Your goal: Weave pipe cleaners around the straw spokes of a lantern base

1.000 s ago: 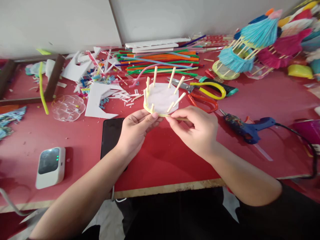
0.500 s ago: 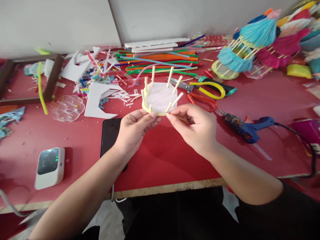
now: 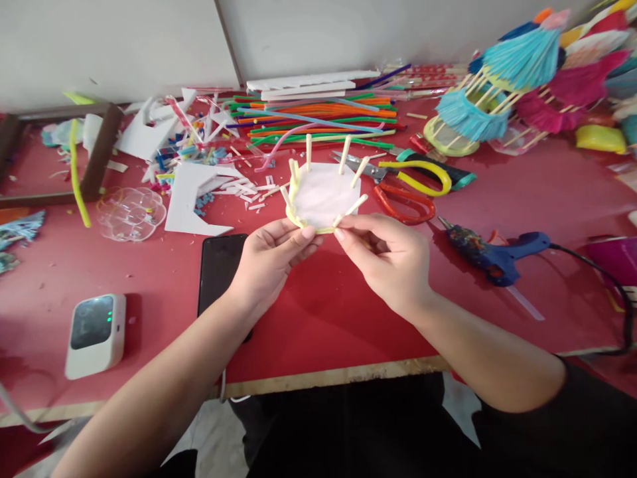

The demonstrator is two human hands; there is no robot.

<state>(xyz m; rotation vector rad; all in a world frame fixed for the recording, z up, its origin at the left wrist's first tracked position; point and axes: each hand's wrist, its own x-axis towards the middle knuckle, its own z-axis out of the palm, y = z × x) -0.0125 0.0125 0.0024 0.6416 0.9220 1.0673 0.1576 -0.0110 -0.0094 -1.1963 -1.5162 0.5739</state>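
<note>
Disc [image 3: 326, 194] projects beyond left hand [image 3: 269, 259] and right hand [image 3: 393, 257], pinched nearside.

White base [image 3: 326, 189] with yellow edging [image 3: 291, 216] and cream sticks [image 3: 308, 153], red tabletop [image 3: 318, 318], blue glue gun [image 3: 505, 255], black phone [image 3: 219, 265]

The red table [image 3: 323, 318] carries a phone [image 3: 219, 269] left of the fingers [image 3: 301, 238], scissors [image 3: 382, 174] and a glue gun [image 3: 497, 255] to their right, and pipe cleaners [image 3: 318, 116] beyond them.
</note>
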